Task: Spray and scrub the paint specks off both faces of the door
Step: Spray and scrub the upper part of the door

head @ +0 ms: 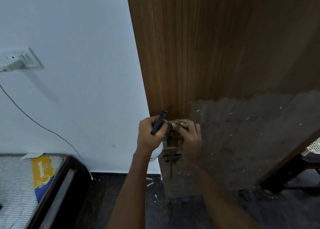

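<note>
The brown wood-grain door [199, 55] stands edge-on to the white wall. Its lower part is a dull grey panel [242, 142] dotted with white paint specks [230, 113]. My left hand [149, 133] grips a slim black stick-like tool [158, 123], tip pointing up at the door's left edge. My right hand [189, 138] is beside it, fingers curled against the door just above a metal latch [171, 152]. The right hand is blurred, and I cannot tell whether it holds anything. A white rounded object [156, 153] shows behind my left wrist.
A bed with a striped mattress [19, 185] fills the lower left. A plug sits in a wall socket [22, 60], its cable [43, 128] trailing down the wall. Chair legs [294, 173] stand behind the door at right. White flecks lie on the dark floor [150, 183].
</note>
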### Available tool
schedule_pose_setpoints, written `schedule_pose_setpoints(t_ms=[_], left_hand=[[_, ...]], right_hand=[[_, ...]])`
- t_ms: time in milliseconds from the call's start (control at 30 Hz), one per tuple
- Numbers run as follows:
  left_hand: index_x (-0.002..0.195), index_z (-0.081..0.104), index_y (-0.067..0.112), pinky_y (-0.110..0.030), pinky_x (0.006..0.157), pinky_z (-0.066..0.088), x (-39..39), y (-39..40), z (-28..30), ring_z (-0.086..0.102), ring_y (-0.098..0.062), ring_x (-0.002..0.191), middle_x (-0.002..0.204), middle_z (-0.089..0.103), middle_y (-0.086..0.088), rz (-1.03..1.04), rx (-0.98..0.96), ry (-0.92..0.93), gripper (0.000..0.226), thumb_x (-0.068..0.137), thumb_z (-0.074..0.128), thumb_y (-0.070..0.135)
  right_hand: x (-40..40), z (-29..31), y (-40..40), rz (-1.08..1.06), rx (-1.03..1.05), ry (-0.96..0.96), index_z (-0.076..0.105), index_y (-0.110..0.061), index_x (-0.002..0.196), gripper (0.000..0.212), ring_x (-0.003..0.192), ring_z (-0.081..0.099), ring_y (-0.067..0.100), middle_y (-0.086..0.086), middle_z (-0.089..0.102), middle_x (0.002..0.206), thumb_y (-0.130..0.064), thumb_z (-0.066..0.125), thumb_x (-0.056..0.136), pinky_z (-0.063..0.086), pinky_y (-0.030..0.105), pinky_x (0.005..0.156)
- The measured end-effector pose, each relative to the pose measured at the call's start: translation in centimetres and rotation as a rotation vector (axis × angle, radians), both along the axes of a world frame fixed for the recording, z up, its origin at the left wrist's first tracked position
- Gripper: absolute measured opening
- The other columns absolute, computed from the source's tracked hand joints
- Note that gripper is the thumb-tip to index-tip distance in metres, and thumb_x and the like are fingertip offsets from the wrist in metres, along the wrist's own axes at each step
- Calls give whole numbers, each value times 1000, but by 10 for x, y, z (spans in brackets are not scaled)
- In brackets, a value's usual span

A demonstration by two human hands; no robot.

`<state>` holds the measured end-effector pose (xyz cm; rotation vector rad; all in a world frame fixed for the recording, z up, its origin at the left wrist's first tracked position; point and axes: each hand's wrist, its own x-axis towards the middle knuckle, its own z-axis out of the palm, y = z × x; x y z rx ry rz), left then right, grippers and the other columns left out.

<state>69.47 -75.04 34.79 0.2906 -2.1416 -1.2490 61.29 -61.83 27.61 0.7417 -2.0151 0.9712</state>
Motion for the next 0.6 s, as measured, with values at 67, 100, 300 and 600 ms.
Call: schedule_pose_setpoints(t_ms=[67,100,300,600], left_hand=[[75,65,33,-17,55,46,-3,4,4,58,-19,59,63,62,13,13,-4,-10,20,95,62,32],[75,66,32,-18,55,46,-5,5,6,58,-19,59,63,62,12,13,-7,-11,20,95,62,32],[74,67,13,-32,49,39,-16,15,8,52,-26,54,61,59,-1,19,-38,-24,33,94,62,39],[64,59,22,-26,48,31,-36,45,15,43,-17,45,52,51,4,4,-30,-46,31,94,63,29]], right_hand=[[-1,-10,13,53,94,-38,80,-23,112,34,102,55,21,1,67,115,-9,86,82,57,34,73],[-6,-2,13,55,91,-12,80,-23,112,30,102,55,21,2,67,115,-10,84,85,57,33,74],[-38,67,9,-59,-161,170,82,-20,110,33,98,58,30,14,68,104,-2,55,104,54,35,87],[-44,25,48,87,96,138,79,-21,114,22,100,57,26,7,67,115,-12,65,101,54,34,78]])
